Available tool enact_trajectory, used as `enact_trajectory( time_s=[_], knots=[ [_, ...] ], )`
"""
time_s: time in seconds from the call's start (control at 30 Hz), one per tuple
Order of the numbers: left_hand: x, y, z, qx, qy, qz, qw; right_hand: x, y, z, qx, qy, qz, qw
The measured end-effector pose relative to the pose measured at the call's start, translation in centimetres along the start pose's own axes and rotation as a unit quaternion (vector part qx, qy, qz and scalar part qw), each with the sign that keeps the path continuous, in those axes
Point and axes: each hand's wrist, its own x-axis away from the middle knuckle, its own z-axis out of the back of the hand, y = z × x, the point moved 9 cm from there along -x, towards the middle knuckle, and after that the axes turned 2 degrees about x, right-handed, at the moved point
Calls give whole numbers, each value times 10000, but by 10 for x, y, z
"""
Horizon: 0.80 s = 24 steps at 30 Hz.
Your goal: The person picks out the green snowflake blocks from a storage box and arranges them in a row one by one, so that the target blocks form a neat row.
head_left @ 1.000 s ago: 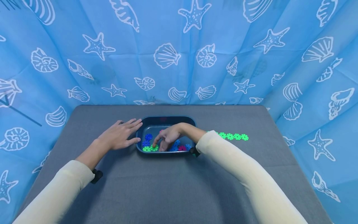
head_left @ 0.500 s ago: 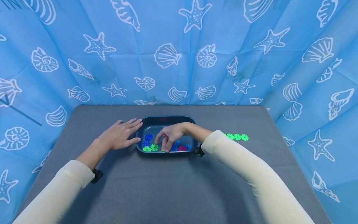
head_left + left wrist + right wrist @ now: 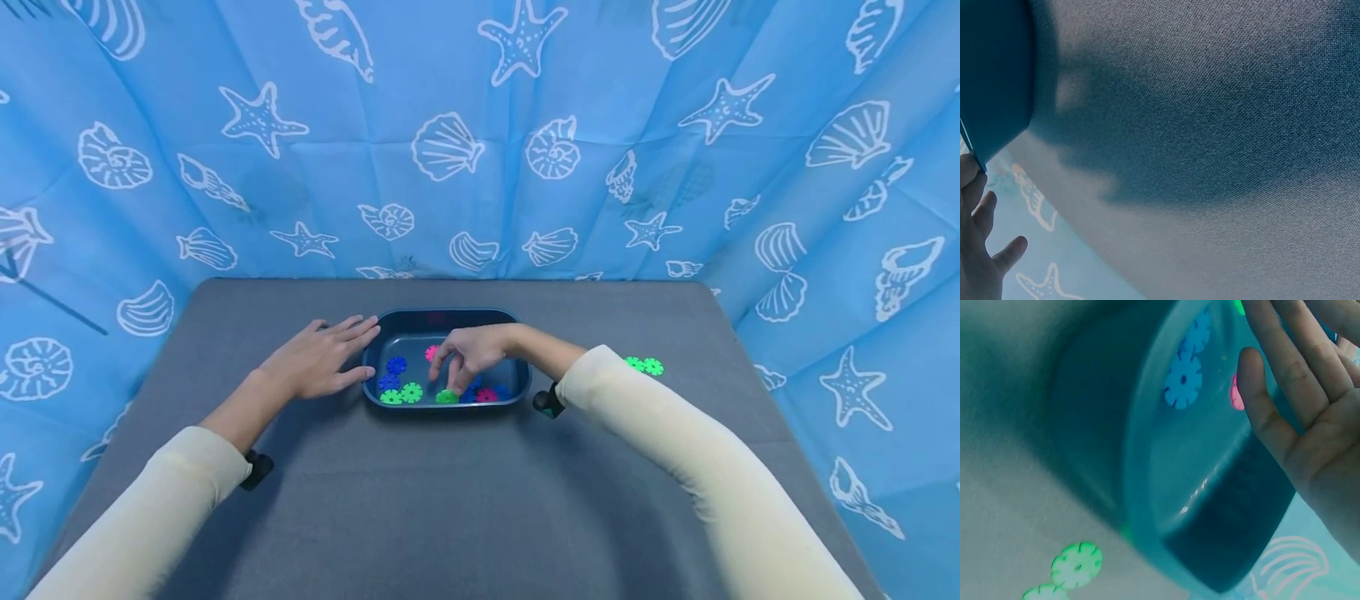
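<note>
A dark blue tray on the table holds notched plastic discs: blue discs, green discs and red-pink discs. My left hand lies with spread, straight fingers at the tray's left rim; in the left wrist view a fingertip touches that rim. Bent over the tray, my right hand points its fingers down, a fingertip at a green disc near the front wall. In the right wrist view the right thumb stands apart from the fingers, pinching nothing visible.
Right of the tray, a row of green discs lies on the grey table, partly hidden by my right sleeve. A blue shell-patterned curtain hangs behind the table.
My right hand has shifted slightly right inside the tray. The green disc under its fingers now shows more fully, a little to the right. My left hand stays at the rim.
</note>
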Motion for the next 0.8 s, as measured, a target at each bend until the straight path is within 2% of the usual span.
enact_trajectory(
  time_s=[0.17,0.4,0.53,0.67,0.8],
  knots=[
    [0,-1,0,-25,16,-14,10000,11,7,8,49,165,27,9998],
    [0,-2,-1,22,38,-25,10000,38,20,19,-58,319,-202,9993],
    [-1,-2,-1,67,6,-11,10000,59,31,25,-282,376,-309,9984],
    [-2,-2,-2,68,-11,-33,10000,85,44,32,-431,468,-168,9978],
    [-1,-2,-1,54,-1,-34,10000,112,64,44,-557,806,-111,9951]
  ],
)
